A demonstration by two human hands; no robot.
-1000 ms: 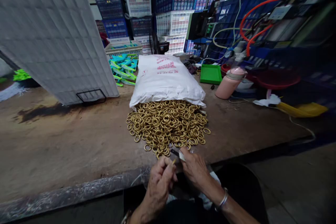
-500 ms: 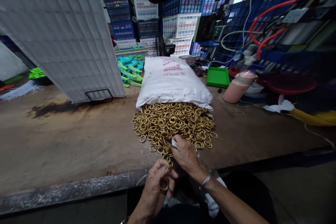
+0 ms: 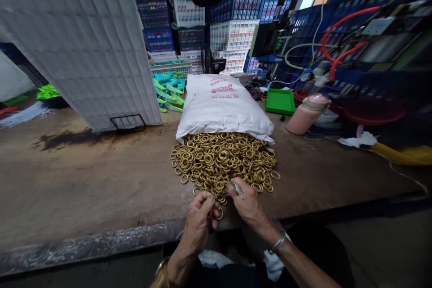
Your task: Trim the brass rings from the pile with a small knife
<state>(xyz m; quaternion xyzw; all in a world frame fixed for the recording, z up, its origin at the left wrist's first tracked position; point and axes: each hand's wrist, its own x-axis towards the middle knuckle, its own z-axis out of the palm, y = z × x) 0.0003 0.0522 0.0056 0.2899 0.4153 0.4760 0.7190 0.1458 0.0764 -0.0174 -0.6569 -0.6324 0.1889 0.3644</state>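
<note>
A heap of brass-coloured rings [image 3: 222, 155] spills from the mouth of a white printed sack [image 3: 219, 112] onto the table. At the heap's near edge, my left hand [image 3: 197, 220] is closed round several rings, and one ring [image 3: 220, 213] shows beside its fingertips. My right hand [image 3: 248, 204] is just to the right, closed on a small pale-handled tool [image 3: 238, 188]. The tool's working end is mostly hidden, so its kind cannot be made out. Its fingers are at the rings on the front of the heap.
A tall pale ribbed panel [image 3: 111, 54] stands on the table [image 3: 84, 180] at left. Green and blue strips [image 3: 168, 90] lie behind it. Right of the sack are a green tray [image 3: 281, 101] and a pink bottle [image 3: 307, 114]. Stacked crates [image 3: 232, 36] rise at the back.
My left hand has moved up towards the heap, its fingers more tightly gathered. My right hand has drawn slightly right and down with the tool, whose dark tip no longer shows clearly.
</note>
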